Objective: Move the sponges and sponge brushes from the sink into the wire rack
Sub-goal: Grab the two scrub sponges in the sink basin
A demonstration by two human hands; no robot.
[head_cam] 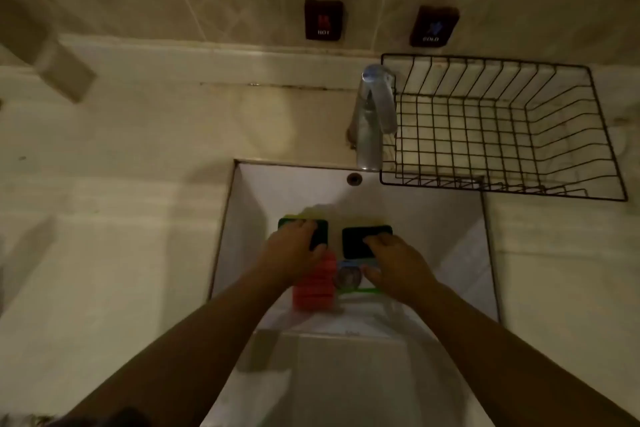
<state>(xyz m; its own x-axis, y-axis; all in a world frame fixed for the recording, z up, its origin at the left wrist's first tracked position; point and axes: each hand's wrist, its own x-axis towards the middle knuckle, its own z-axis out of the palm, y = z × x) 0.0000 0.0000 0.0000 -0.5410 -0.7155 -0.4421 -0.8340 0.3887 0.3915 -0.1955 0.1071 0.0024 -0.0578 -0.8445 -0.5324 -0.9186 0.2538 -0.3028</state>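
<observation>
Sink (398,204): both hands reach into it.
Left hand (294,253): on one sponge (320,232).
Right hand (398,267): on a second sponge (356,243), just right of the first.
Ribbed sponge (315,288): under the left hand, nearer the person.
Drain (347,277): between the hands.
Tap (372,114): beyond the hands.
Wire rack (502,128): beyond the right hand, on the counter (121,184).

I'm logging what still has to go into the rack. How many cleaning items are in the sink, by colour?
Dark-topped sponges with green edge: 2 (left sponge, right sponge)
Red ridged sponge: 1
Blue-and-green item, partly hidden: 1
Total: 4
Wire rack: 0
</observation>
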